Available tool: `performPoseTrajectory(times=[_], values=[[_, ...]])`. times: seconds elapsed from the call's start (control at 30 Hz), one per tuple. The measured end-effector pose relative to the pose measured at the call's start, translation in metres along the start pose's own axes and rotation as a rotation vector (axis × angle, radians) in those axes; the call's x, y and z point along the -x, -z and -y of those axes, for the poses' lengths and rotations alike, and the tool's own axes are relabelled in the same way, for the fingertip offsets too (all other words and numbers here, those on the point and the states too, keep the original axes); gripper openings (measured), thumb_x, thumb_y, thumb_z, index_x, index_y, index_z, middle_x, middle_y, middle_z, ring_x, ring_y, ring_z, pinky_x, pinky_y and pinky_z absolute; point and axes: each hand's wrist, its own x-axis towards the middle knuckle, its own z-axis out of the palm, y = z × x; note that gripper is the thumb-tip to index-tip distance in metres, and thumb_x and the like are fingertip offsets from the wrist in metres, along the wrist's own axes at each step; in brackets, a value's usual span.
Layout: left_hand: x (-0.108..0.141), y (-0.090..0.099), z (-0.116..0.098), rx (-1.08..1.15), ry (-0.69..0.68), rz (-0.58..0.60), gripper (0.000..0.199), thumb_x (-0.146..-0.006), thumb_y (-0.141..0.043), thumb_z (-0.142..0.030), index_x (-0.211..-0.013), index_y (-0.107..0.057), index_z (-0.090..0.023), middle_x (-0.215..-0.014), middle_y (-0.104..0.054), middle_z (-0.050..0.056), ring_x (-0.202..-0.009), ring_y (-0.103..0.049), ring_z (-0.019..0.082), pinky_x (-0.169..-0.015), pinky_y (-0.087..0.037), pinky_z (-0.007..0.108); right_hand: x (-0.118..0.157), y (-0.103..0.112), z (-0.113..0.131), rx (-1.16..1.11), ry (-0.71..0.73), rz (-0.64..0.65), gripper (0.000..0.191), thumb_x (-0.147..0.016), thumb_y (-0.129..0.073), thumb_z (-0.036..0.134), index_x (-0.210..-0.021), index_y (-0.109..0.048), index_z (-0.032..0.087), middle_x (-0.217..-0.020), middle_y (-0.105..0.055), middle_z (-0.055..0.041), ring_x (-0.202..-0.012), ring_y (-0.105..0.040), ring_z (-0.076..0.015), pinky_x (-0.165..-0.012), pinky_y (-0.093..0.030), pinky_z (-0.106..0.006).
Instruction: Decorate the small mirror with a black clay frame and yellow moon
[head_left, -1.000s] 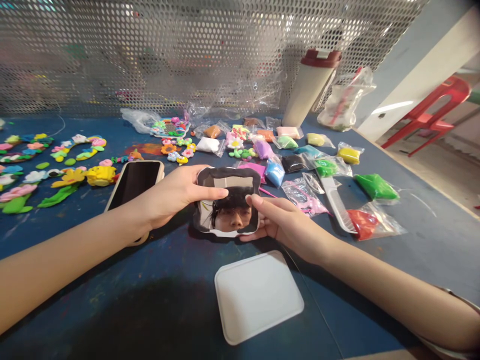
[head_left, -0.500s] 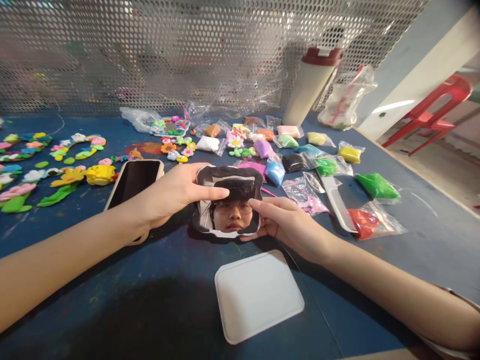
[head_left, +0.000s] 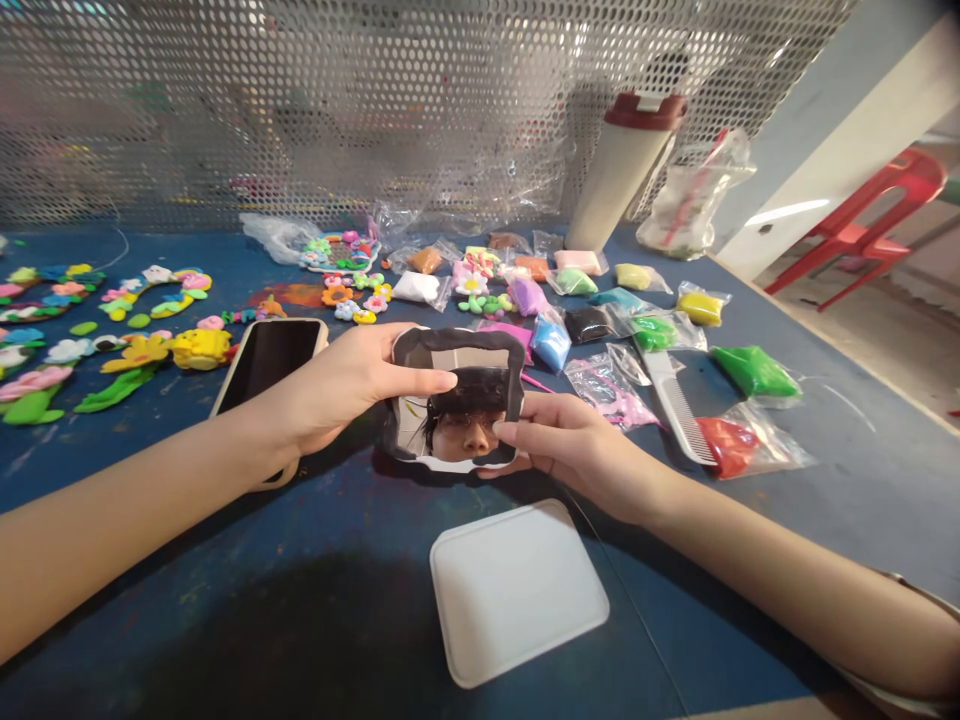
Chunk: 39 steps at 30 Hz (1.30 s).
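Note:
A small mirror [head_left: 457, 400] with a wavy black and white border is held up above the blue table, tilted, with part of a face reflected in it. My left hand [head_left: 360, 385] grips its left side, the thumb lying across the glass. On the right edge my right hand [head_left: 566, 440] pinches the frame, thumb on the front and fingers behind. Nearer the camera lies a white rounded lid [head_left: 519, 592]. A phone [head_left: 270, 362] in a beige case is partly under my left forearm.
Bags of coloured clay [head_left: 551, 343] lie behind the mirror, with a white comb [head_left: 679, 410] at the right. Clay flowers [head_left: 142, 352] spread on the left. A tumbler [head_left: 619, 175] stands by the perforated metal screen [head_left: 300, 110].
The mirror has tilted slightly, so the reflected face sits lower and more of the background shows in the glass. My right thumb has shifted slightly down along its edge.

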Motion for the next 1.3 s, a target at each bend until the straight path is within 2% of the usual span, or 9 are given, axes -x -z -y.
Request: performPoseTrajectory(times=[0.17, 0.33, 0.63, 0.9, 1.07, 1.3], values=[[-0.0012, 0.0004, -0.0001, 0.008, -0.004, 0.005, 0.03, -0.07, -0.078, -0.025, -0.098, -0.07, -0.02, -0.104, -0.073, 0.001, -0.088, -0.068, 0.018, -0.08, -0.054, 0.026, -0.0002, 0.0011, 0.0, 0.051, 0.025, 0.063, 0.021, -0.083, -0.064, 0.019, -0.103, -0.066, 0.015, -0.104, -0.07, -0.0073, -0.095, -0.067, -0.0167, -0.086, -0.054, -0.032], [-0.0011, 0.0, -0.0005, 0.023, -0.001, 0.004, 0.031, -0.069, -0.078, -0.025, -0.099, -0.07, -0.021, -0.102, -0.074, 0.0, -0.087, -0.068, 0.016, -0.077, -0.054, 0.022, 0.0007, 0.0009, -0.0003, 0.127, 0.026, 0.061, 0.022, -0.084, -0.064, 0.019, -0.105, -0.065, 0.016, -0.104, -0.07, -0.0063, -0.096, -0.066, -0.0164, -0.087, -0.054, -0.031], [0.0008, -0.0011, -0.0009, -0.023, -0.018, -0.002, 0.036, -0.071, -0.077, -0.026, -0.105, -0.068, -0.019, -0.109, -0.072, 0.003, -0.099, -0.066, 0.023, -0.087, -0.053, 0.03, 0.0017, 0.0003, 0.0012, 0.203, 0.004, 0.023, 0.019, -0.081, -0.068, 0.021, -0.098, -0.066, 0.014, -0.096, -0.07, -0.0054, -0.086, -0.067, -0.0151, -0.084, -0.055, -0.032], [0.0013, -0.0016, -0.0012, -0.033, 0.026, -0.024, 0.035, -0.069, -0.078, -0.031, -0.101, -0.069, -0.018, -0.105, -0.073, 0.005, -0.089, -0.068, 0.023, -0.079, -0.055, 0.031, 0.0015, -0.0017, 0.0024, 0.035, -0.017, 0.03, 0.022, -0.082, -0.065, 0.026, -0.099, -0.064, 0.013, -0.1, -0.07, -0.0083, -0.092, -0.067, -0.0171, -0.084, -0.055, -0.032], [0.0012, -0.0018, -0.0009, -0.02, 0.023, -0.028, 0.036, -0.069, -0.077, -0.03, -0.102, -0.068, -0.019, -0.108, -0.072, 0.005, -0.089, -0.068, 0.023, -0.079, -0.055, 0.031, 0.0006, -0.0016, 0.0023, 0.105, -0.019, 0.035, 0.019, -0.08, -0.067, 0.023, -0.097, -0.064, 0.013, -0.099, -0.07, -0.0075, -0.091, -0.067, -0.0164, -0.088, -0.053, -0.034], [0.002, -0.0026, -0.0016, -0.015, 0.014, -0.025, 0.035, -0.068, -0.078, -0.03, -0.1, -0.069, -0.019, -0.109, -0.071, 0.005, -0.089, -0.068, 0.023, -0.082, -0.054, 0.032, 0.0022, 0.0006, 0.0007, 0.206, -0.01, 0.006, 0.023, -0.076, -0.072, 0.022, -0.098, -0.065, 0.016, -0.095, -0.07, -0.0036, -0.085, -0.066, -0.0148, -0.083, -0.054, -0.031]])
